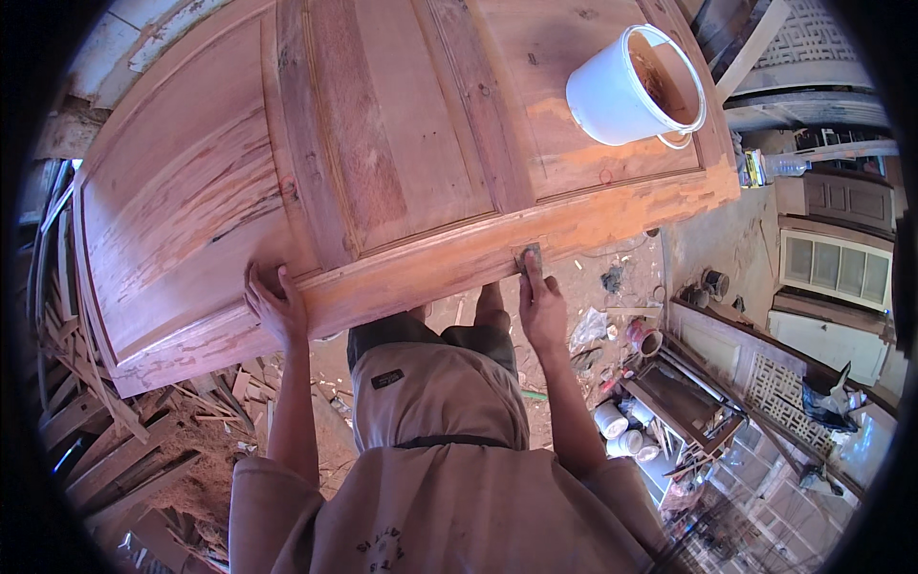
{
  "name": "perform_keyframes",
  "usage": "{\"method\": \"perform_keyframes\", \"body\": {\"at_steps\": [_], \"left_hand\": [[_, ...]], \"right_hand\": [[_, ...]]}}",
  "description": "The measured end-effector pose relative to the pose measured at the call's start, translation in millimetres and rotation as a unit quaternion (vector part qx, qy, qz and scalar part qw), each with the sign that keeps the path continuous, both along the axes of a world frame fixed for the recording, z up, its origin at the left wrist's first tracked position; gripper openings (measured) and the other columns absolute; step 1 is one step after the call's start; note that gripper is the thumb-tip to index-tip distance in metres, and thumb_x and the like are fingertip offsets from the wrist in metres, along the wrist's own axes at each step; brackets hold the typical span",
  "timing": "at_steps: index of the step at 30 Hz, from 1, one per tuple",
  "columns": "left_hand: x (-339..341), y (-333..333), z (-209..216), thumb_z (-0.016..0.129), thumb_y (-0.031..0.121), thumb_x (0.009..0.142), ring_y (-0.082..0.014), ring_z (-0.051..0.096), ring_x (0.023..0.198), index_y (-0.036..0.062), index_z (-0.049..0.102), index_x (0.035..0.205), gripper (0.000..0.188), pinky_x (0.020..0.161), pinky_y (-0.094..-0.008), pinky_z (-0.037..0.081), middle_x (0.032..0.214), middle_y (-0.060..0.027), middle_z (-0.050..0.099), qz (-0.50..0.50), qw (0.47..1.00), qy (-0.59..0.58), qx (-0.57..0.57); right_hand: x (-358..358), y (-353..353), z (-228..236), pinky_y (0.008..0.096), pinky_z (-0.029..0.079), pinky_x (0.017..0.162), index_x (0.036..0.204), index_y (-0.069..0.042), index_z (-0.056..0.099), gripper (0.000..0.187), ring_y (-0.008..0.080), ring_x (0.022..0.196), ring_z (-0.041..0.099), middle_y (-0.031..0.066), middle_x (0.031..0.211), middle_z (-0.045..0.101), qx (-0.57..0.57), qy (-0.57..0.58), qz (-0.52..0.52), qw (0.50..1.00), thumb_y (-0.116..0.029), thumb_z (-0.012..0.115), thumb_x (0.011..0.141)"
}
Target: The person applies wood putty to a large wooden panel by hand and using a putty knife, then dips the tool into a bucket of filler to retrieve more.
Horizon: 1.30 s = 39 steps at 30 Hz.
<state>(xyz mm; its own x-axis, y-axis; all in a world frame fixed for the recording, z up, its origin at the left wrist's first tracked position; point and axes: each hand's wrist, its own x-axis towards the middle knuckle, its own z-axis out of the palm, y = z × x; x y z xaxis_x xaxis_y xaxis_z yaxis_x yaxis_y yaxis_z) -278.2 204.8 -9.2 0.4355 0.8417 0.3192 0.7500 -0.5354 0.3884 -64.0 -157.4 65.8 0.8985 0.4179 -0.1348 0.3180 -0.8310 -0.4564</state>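
While our left hand (279, 304) rests on the near edge of the wooden door (449, 143), its fingers apart, our right hand (541, 304) is clamped on a small dark block (528, 255) against that edge. On the door we see a white bucket (602, 96) holding brown material we cannot identify; white pails (626, 443) sit beside our right forearm, contents unclear.

Wood scraps (124, 458) (sawdust (203, 481) among them) and a panelled wooden piece (382, 129) mark a woodworking shop.
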Motion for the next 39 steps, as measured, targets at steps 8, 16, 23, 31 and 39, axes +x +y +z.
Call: {"method": "perform_keyframes", "body": {"at_steps": [8, 16, 23, 31, 39], "left_hand": [[4, 1, 12, 0.061, 0.040, 0.096, -0.0348, 0.049, 0.130, 0.0031, 0.050, 0.136, 0.056, 0.111, -0.0496, 0.033, 0.139, -0.0146, 0.055, 0.010, 1.000, 0.002, -0.004], [2, 1, 11, 0.062, 0.039, 0.096, -0.0335, 0.049, 0.130, 0.0049, 0.051, 0.137, 0.054, 0.111, -0.0487, 0.033, 0.138, -0.0136, 0.056, 0.008, 1.000, -0.021, -0.010], [4, 1, 8, 0.063, 0.039, 0.095, -0.0334, 0.050, 0.129, 0.0061, 0.051, 0.138, 0.055, 0.110, -0.0484, 0.034, 0.138, -0.0125, 0.056, 0.015, 1.000, -0.015, -0.013], [2, -1, 15, 0.062, 0.038, 0.096, -0.0345, 0.049, 0.130, 0.0052, 0.050, 0.139, 0.055, 0.110, -0.0497, 0.034, 0.139, -0.0140, 0.055, 0.010, 1.000, 0.009, -0.006], [-3, 2, 10, 0.060, 0.033, 0.098, -0.0364, 0.049, 0.130, 0.0038, 0.048, 0.140, 0.052, 0.110, -0.0496, 0.033, 0.139, -0.0162, 0.055, -0.013, 1.000, -0.020, -0.020]], "right_hand": [[-15, 6, 0, 0.0507, 0.048, 0.059, 0.144, -0.018, 0.054, 0.046, 0.0418, 0.067, 0.061, 0.0234, 0.080, 0.058, 0.011, 0.027, -0.021, 0.999, -0.014, 0.060, 0.098], [-32, -2, -12, 0.0519, 0.052, 0.056, 0.151, -0.026, 0.043, 0.052, 0.0444, 0.066, 0.063, 0.0224, 0.083, 0.059, 0.002, 0.024, 0.000, 1.000, -0.024, 0.056, 0.100], [-36, 12, -27, 0.0497, 0.049, 0.059, 0.145, -0.020, 0.052, 0.048, 0.0419, 0.065, 0.060, 0.0232, 0.077, 0.058, 0.007, 0.000, -0.018, 1.000, -0.015, 0.060, 0.098], [28, 11, 50, 0.0499, 0.057, 0.058, 0.141, -0.027, 0.055, 0.043, 0.0395, 0.067, 0.067, 0.0168, 0.091, 0.064, -0.162, 0.067, 0.257, 0.950, -0.029, 0.059, 0.098], [92, 34, 49, 0.0488, 0.059, 0.069, 0.145, -0.041, 0.046, 0.048, 0.0348, 0.075, 0.071, 0.0139, 0.102, 0.065, -0.266, 0.049, 0.465, 0.843, -0.031, 0.056, 0.098]]}}
